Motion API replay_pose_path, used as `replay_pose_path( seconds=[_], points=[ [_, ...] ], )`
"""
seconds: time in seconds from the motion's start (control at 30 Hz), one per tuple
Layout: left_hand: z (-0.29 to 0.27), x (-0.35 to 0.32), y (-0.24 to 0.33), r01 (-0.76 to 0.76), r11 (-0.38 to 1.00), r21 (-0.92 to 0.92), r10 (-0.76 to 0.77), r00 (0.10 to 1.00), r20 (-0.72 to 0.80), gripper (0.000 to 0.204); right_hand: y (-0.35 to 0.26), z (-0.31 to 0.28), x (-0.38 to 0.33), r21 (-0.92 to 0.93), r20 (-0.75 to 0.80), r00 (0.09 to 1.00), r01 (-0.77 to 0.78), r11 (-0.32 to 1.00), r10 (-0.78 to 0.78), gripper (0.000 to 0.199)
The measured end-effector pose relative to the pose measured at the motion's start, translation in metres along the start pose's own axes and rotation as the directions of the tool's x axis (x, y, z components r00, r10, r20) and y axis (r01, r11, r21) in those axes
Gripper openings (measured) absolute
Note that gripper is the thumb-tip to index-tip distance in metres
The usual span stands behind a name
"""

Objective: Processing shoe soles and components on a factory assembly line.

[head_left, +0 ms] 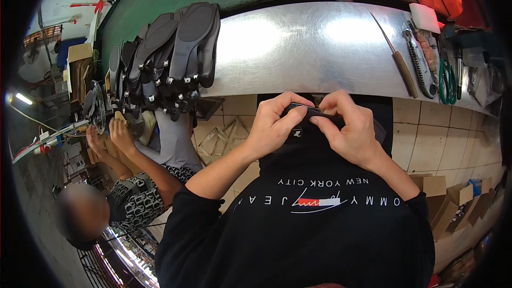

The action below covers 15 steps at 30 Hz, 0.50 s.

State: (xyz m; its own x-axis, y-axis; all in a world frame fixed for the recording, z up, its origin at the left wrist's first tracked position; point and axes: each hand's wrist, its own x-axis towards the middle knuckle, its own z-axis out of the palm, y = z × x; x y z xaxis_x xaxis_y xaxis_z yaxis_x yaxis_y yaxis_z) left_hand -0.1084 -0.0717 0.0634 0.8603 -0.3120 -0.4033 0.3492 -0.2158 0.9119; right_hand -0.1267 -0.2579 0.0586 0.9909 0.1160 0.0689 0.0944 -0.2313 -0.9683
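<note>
My left hand [273, 126] and my right hand [352, 128] meet in front of my body, at the near edge of the metal worktop. Between them they pinch a black sandal [336, 121], thumbs and fingertips closed on its dark strap. A small shiny buckle [297, 133] shows just below the left fingertips. Most of the sandal blends into my black shirt, and its underside is hidden. To the left on the worktop lies a heap of dark sandals [184, 48] with grey insoles and small metal buckles.
The shiny metal worktop [256, 69] stretches ahead. At its right lie an awl [404, 72], a utility knife [421, 69] and green-handled scissors [447, 80]. A co-worker [144, 192] sits at the left, hands raised near a fan [96, 106]. Cardboard boxes [453, 208] stand on the tiled floor.
</note>
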Motion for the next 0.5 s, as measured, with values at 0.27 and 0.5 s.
replay_pose_path(
  seconds=[0.27,0.5],
  points=[
    [-0.005,-0.001,0.000,-0.001,1.000,-0.028,0.000,0.999,-0.032,0.016,0.007,-0.001,0.001,0.030,0.055,0.998,0.000,1.000,-0.002,0.013],
    [-0.007,-0.003,0.012,-0.067,0.997,0.029,0.066,0.997,0.025,0.014,0.000,-0.016,0.014,0.151,0.247,0.960,-0.175,0.973,0.134,0.010]
  ],
)
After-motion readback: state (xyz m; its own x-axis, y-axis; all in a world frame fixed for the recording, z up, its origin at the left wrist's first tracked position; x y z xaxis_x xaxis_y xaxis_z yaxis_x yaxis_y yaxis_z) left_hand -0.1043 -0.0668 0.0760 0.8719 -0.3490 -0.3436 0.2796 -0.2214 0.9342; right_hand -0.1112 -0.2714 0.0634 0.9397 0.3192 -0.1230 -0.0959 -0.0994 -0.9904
